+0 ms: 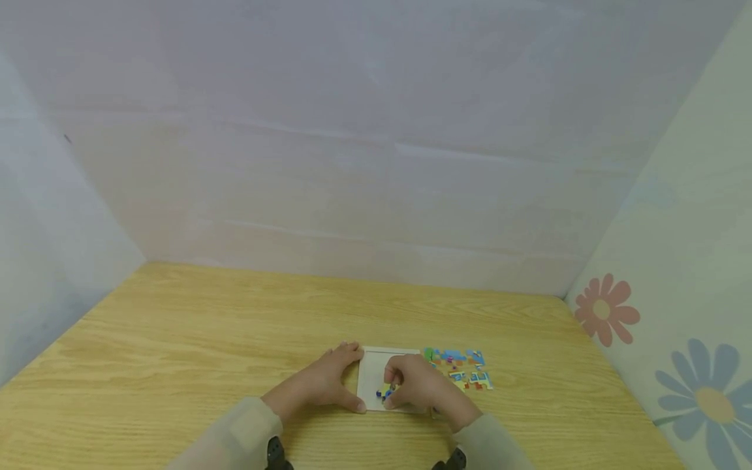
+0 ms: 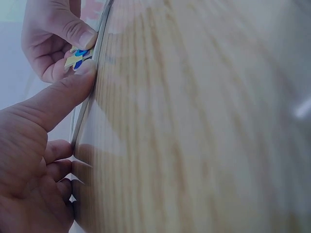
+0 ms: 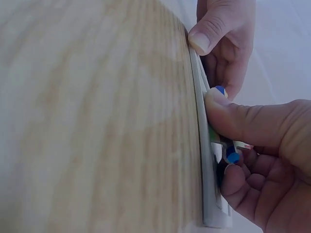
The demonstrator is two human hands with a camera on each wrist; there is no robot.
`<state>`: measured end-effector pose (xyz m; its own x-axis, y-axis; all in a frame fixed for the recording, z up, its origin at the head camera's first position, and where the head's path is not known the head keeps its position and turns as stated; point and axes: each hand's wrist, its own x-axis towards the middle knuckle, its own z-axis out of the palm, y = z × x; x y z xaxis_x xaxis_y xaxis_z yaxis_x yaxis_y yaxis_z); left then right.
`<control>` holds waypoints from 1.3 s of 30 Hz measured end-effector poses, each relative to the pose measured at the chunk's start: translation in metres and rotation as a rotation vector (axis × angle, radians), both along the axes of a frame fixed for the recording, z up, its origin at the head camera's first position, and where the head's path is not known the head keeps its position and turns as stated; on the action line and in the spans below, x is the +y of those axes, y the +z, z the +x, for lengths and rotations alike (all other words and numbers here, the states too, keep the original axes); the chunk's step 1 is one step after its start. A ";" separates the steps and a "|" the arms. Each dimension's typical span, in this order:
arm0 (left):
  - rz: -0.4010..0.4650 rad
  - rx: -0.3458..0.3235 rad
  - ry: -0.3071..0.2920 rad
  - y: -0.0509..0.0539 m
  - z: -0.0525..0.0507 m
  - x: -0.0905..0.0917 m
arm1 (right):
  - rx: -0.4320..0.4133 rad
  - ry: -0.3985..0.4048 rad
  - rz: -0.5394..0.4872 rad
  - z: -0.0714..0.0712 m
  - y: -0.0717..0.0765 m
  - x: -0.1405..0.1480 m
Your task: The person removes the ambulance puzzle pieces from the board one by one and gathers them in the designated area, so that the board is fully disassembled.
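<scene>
A white puzzle tray [image 1: 371,369] with a raised rim lies flat on the table. My left hand [image 1: 329,380] holds its left side, thumb at the near corner and fingers toward the far corner. Over the tray, my right hand [image 1: 420,384] pinches a small jigsaw piece [image 1: 385,391], blue and yellow, between thumb and fingers near the tray's near edge. In the right wrist view, blue parts of the jigsaw piece [image 3: 233,156] show between thumb and curled fingers. The right hand covers part of the tray, so whether other pieces lie under it is hidden.
Several loose, colourful jigsaw pieces [image 1: 452,356] lie on the wooden table [image 1: 235,326] just right of the tray, some partly behind the right hand. A pale wall [image 1: 352,196] rises behind the table, and a flower-patterned wall [image 1: 675,294] stands on the right.
</scene>
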<state>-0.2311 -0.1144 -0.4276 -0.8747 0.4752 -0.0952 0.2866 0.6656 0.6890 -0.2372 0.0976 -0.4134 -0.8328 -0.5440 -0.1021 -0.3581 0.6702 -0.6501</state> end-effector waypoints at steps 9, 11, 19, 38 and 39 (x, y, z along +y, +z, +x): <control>0.009 0.014 -0.008 -0.003 -0.002 -0.001 | -0.001 0.027 -0.001 -0.002 -0.002 0.003; 0.010 0.007 -0.010 -0.004 -0.002 -0.001 | -0.024 0.028 -0.031 -0.004 -0.005 0.006; 0.005 -0.015 -0.001 -0.004 -0.002 0.000 | -0.164 0.000 -0.195 -0.009 -0.011 0.013; 0.022 -0.013 -0.001 -0.004 -0.002 -0.001 | -0.240 -0.128 -0.378 -0.013 -0.021 0.021; 0.021 -0.015 0.000 -0.004 -0.002 -0.001 | -0.247 -0.135 -0.385 -0.013 -0.020 0.022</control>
